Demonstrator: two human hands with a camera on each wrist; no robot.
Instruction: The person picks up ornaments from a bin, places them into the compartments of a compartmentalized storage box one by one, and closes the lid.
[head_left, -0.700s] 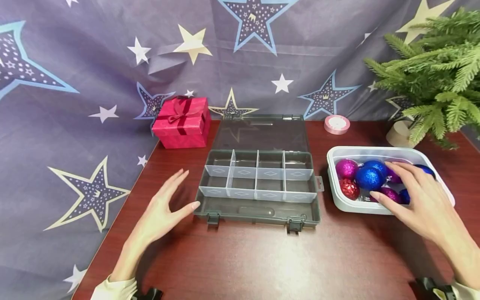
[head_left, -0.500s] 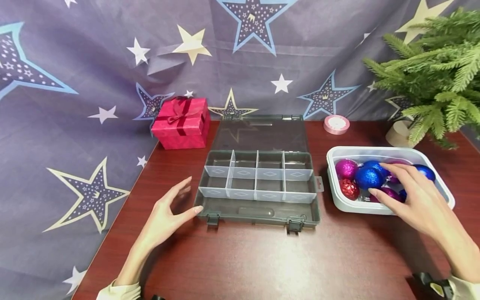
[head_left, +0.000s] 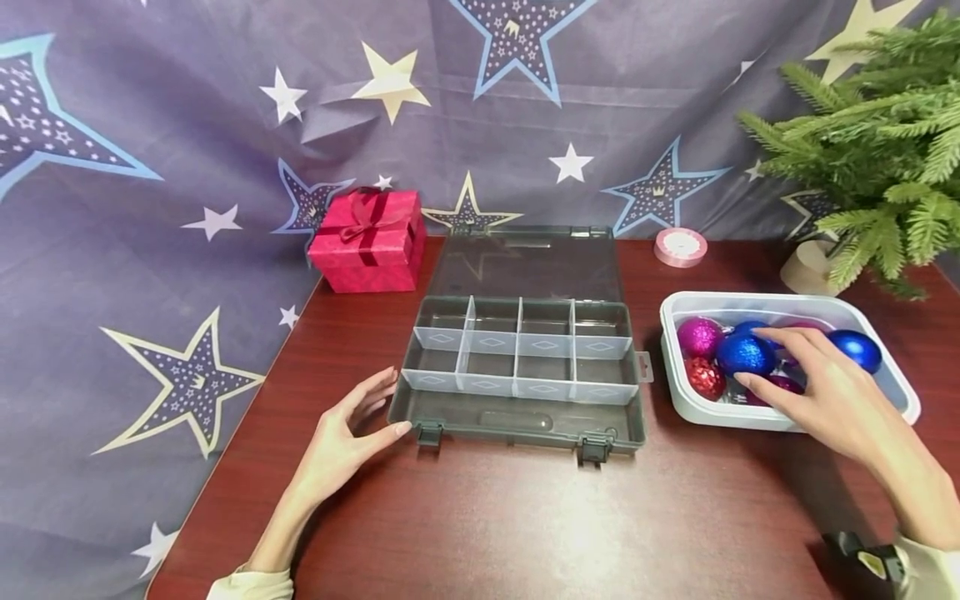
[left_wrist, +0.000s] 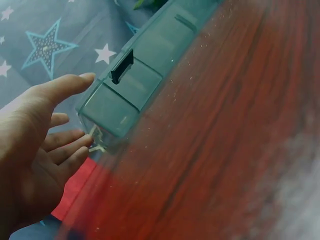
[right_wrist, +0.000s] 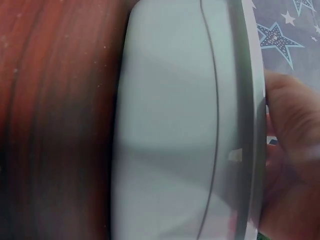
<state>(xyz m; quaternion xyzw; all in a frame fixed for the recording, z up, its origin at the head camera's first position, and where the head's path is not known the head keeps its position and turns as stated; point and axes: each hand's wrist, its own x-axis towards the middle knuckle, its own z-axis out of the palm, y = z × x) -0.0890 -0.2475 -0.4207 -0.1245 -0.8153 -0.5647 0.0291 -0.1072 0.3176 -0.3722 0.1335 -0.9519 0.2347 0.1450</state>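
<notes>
My right hand (head_left: 832,387) reaches into a white tub (head_left: 678,404), thumb and index finger round a glittery blue Christmas ball (head_left: 742,357). In the right wrist view the tub's wall (right_wrist: 170,115) hides the ball, and only part of the hand (right_wrist: 295,135) shows behind the rim. Around it lie a magenta ball (head_left: 701,337), a red ball (head_left: 703,379) and another blue ball (head_left: 857,351). My left hand (head_left: 341,446), fingers loosely spread, is at the left front corner of a dark see-through organizer box (head_left: 517,423). In the left wrist view its thumb and fingertips are close to the box's corner (left_wrist: 112,110).
The organizer's lid (head_left: 528,267) lies folded back behind its divided compartments. A red gift box (head_left: 367,246) stands at the back left. A pink ribbon roll (head_left: 680,247) and a small artificial fir tree (head_left: 877,167) are at the back right. A starry cloth (head_left: 495,142) hangs behind.
My left hand has moved right and slightly down to the organizer's corner. My right hand has shifted left, its fingers closing round the blue ball; another blue ball shows more. The head view has shifted slightly.
</notes>
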